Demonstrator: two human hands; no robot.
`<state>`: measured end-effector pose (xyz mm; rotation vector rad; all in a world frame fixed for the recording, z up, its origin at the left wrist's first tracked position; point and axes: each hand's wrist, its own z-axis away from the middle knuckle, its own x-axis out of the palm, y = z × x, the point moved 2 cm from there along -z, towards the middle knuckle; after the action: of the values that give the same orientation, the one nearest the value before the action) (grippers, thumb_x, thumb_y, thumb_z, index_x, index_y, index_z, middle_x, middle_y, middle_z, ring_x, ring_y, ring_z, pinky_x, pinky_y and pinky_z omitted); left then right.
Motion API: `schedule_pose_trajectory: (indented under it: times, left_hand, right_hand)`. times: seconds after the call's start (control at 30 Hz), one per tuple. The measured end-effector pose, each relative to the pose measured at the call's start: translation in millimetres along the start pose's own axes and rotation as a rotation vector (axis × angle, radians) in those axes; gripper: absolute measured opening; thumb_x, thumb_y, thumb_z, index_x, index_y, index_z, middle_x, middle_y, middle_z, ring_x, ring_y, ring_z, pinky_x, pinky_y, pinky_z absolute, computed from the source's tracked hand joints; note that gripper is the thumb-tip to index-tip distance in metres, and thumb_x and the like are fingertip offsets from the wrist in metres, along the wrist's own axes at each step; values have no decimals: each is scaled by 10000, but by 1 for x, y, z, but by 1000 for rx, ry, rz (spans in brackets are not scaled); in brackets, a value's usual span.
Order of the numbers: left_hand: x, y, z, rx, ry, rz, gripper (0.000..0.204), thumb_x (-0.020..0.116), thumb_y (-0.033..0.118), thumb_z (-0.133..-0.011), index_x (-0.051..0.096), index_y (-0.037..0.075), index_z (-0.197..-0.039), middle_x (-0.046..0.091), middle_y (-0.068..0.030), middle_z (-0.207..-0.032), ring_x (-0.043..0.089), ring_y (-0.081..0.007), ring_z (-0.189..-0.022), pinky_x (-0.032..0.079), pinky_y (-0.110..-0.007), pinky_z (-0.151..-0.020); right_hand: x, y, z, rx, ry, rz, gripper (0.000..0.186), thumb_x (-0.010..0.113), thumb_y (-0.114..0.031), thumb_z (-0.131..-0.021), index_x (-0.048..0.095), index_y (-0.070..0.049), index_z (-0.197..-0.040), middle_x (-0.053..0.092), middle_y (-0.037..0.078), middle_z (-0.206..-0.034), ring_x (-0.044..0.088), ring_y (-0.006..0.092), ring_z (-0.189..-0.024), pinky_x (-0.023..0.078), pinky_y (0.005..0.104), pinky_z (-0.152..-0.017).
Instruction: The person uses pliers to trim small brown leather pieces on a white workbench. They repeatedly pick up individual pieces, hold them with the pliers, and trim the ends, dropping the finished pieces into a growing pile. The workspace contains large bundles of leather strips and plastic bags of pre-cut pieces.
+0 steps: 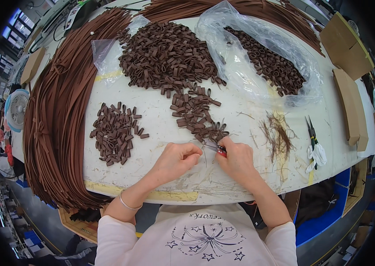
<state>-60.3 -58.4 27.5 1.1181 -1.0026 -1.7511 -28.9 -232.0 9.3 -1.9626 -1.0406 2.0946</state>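
Observation:
Over the near middle of the white table, my left hand (177, 160) is closed in a pinch; whatever sits between its fingertips is too small to make out. Close beside it, my right hand (237, 158) is closed around small scissors (221, 151) with a red handle, the blades pointing toward the left hand. Just beyond both hands lies a trail of brown strap loops (195, 108), some with loose thread ends. It leads back to a big heap of the same loops (165, 55). A smaller pile of loops (115, 133) lies to the left.
Long brown straps (59, 119) cover the table's left side, with more along the far edge. A clear plastic bag (258, 57) of loops lies far right. Thread scraps (277, 135), pointed black pliers (312, 137) with white wrapping and cardboard pieces (350, 108) are on the right.

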Motion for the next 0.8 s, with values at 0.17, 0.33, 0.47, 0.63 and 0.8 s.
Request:
schedule_pose_trajectory:
  times: [0.17, 0.33, 0.47, 0.63, 0.8]
  left_hand:
    - [6, -1, -9, 222, 160, -210, 118, 552, 34, -749, 608, -15, -841, 614, -92, -683, 540, -133, -511, 430, -255, -484]
    - [-3, 3, -15, 411, 228, -574, 55, 589, 40, -712, 581, 28, -765, 583, -67, -666, 549, -202, -597, 434, -299, -538]
    - [7, 11, -16, 517, 250, -642, 81, 606, 59, -697, 551, 43, -756, 547, -54, -640, 536, -209, -635, 423, -316, -553]
    - [31, 19, -26, 668, 223, -848, 126, 617, 86, -693, 524, 50, -770, 547, -59, -655, 539, -224, -638, 433, -323, -549]
    - [42, 8, -44, 487, 130, -921, 179, 624, 127, -705, 499, 34, -794, 540, -89, -636, 541, -252, -606, 444, -342, -507]
  right_hand:
    - [-16, 9, -4, 187, 35, -441, 142, 574, -154, -778, 525, -28, -734, 454, 60, -467, 430, 161, -425, 332, 298, -432]
    - [-32, 14, -1, 375, 137, -820, 161, 551, -141, -821, 535, -6, -734, 367, -48, -510, 282, 50, -494, 249, 217, -445]
    - [-36, 16, 9, 277, 94, -715, 143, 562, -134, -812, 548, 0, -762, 365, -62, -524, 284, 36, -508, 242, 205, -454]
    - [-36, 14, 16, 247, 82, -721, 147, 570, -134, -808, 548, 4, -762, 370, -53, -520, 287, 34, -505, 244, 206, -452]
    - [-39, 13, 20, 263, 54, -718, 151, 572, -135, -806, 548, 6, -757, 386, -45, -522, 296, 33, -506, 246, 204, -452]
